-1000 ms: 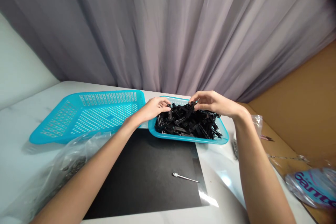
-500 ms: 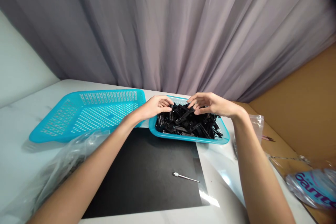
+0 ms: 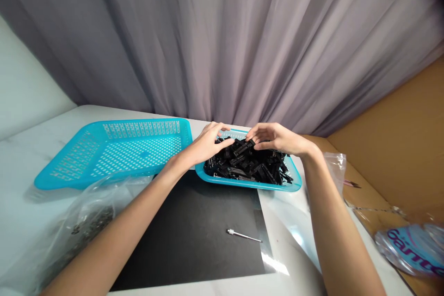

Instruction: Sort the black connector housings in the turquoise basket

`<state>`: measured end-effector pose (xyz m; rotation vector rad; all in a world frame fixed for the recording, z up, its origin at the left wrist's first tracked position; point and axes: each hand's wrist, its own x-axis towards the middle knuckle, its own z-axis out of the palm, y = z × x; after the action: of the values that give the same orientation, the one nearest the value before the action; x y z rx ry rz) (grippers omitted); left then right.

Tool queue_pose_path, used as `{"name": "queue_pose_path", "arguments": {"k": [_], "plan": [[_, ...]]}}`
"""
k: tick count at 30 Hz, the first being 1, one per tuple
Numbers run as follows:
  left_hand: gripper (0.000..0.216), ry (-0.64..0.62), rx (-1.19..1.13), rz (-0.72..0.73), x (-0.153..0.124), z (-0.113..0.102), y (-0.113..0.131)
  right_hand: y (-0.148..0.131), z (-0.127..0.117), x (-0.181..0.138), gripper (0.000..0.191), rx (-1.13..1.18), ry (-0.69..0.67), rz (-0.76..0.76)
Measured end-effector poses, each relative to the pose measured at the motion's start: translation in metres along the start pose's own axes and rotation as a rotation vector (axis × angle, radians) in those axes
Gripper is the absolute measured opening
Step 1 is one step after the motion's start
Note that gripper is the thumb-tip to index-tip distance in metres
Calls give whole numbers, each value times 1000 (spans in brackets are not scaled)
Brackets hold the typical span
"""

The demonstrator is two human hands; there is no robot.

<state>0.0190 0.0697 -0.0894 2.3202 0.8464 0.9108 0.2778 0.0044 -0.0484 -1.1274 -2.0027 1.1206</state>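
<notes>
A blue plastic basket [image 3: 208, 176] holds a heap of small black plastic parts [image 3: 255, 166]. Over its left side is my left hand [image 3: 210, 141], thumb and fingers apart, with nothing seen between them. My right hand [image 3: 274, 138] reaches in from the right, its thumb and fingertips closed around the end of a long black plastic part [image 3: 245, 147] on top of the heap. The far fingertips of both hands are partly hidden. Nearer to me, a thin silver screwdriver [image 3: 244, 236] lies on a black mat [image 3: 194, 236].
Left of the filled basket stands a larger blue perforated basket [image 3: 69, 180]. A clear bag [image 3: 93, 212] of small dark pieces lies under my left forearm. To the right are another clear bag [image 3: 336, 166], a cardboard surface [image 3: 391, 115] and a labelled plastic bottle [image 3: 412, 249]. A grey curtain [image 3: 215, 46] hangs behind.
My left hand has opened wider, its thumb now farther from its fingers. My right fingers have closed on a black part at the top of the heap. The view has shifted slightly.
</notes>
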Motion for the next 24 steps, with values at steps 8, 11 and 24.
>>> {"name": "queue_pose_path", "arguments": {"k": [8,11,24], "plan": [[28,-194,-119,97,1,2,26,-14,3,-3,28,42,89,-47],[20,-93,-82,154,0,4,25,-15,2,-5,30,64,106,-58],[23,113,-14,168,3,5,13,-1,-5,-3,26,-96,155,-34]]}}
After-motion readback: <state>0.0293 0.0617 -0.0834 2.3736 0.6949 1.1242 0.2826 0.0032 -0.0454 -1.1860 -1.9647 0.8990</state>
